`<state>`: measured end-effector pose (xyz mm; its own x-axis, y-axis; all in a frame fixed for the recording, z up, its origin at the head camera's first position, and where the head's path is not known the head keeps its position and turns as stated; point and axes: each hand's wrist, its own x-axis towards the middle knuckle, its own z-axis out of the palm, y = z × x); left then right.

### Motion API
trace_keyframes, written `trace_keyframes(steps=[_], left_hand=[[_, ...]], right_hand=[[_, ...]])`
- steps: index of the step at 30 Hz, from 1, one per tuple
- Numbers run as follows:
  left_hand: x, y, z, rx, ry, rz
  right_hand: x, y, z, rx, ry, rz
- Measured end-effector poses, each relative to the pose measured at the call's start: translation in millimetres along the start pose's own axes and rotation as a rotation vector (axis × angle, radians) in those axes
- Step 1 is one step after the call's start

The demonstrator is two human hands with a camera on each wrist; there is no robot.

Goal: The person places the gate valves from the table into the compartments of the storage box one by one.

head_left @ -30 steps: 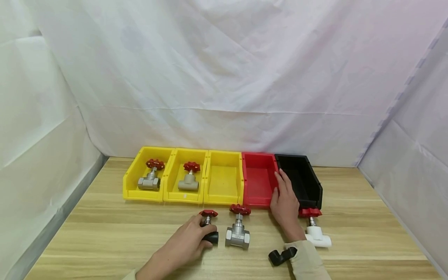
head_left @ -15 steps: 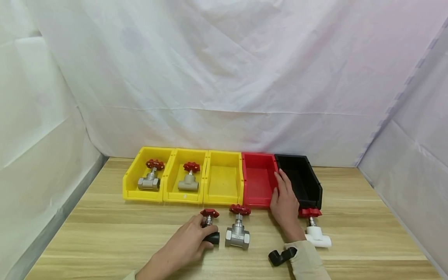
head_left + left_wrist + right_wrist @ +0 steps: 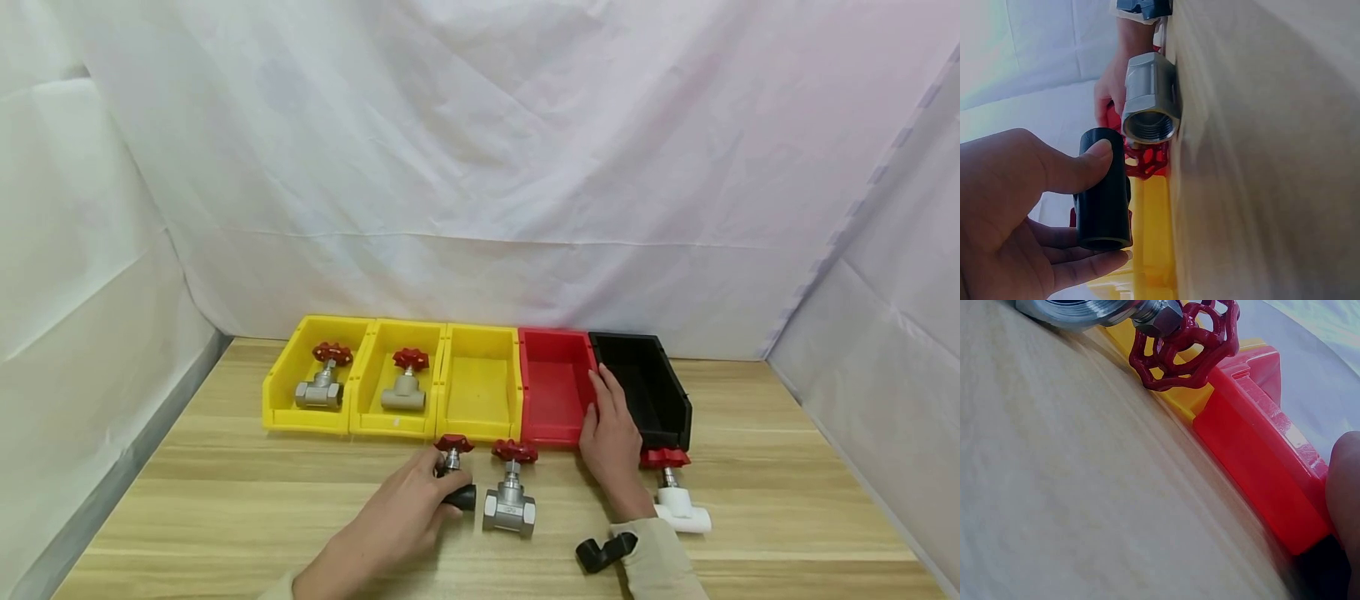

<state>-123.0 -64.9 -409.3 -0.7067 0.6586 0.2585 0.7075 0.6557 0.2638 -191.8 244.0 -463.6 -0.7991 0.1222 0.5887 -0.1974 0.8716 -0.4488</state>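
My left hand [image 3: 401, 510] grips a valve with a black tee-shaped body [image 3: 462, 497] and a red handwheel [image 3: 453, 443]. In the left wrist view the thumb presses along the black tube [image 3: 1102, 194], with the fingers behind and under it. Just right of it, a large silver metal valve [image 3: 509, 508] with a red handwheel stands on the table. My right hand [image 3: 613, 442] rests with fairly straight fingers on the walls between the red bin [image 3: 551, 437] and the black bin [image 3: 678, 417]. Only part of that hand shows in the right wrist view.
Three yellow bins [image 3: 480, 429] continue the row leftward. The left one holds a smaller silver valve [image 3: 320, 390], the middle one a beige valve [image 3: 405, 392]. A white valve [image 3: 681, 510] stands near the right forearm. A black strap piece [image 3: 606, 552] sits by the right cuff.
My left hand has moved slightly forward and to the right, carrying the black valve nearer the bins. The right hand stays where it was.
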Motion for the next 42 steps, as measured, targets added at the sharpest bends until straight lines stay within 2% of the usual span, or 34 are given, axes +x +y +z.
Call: trace_keyframes(steps=[14, 27, 38, 42], left_hand=[[20.2, -4.0, -10.3, 0.021, 0.097, 0.043], [39.8, -7.9, -9.1, 0.058, 0.16, 0.086], [51.1, -13.1, -9.6, 0.069, 0.202, 0.08], [57.0, -14.7, -8.6, 0.066, 0.194, 0.064]], right_hand=[[-0.2, 0, 1, 0.0, -0.003, -0.002], [-0.4, 0, 0, -0.006, -0.008, 0.015], [-1.2, 1, 1, -0.003, -0.001, 0.001], [-0.8, 3, 1, -0.002, 0.008, -0.012]])
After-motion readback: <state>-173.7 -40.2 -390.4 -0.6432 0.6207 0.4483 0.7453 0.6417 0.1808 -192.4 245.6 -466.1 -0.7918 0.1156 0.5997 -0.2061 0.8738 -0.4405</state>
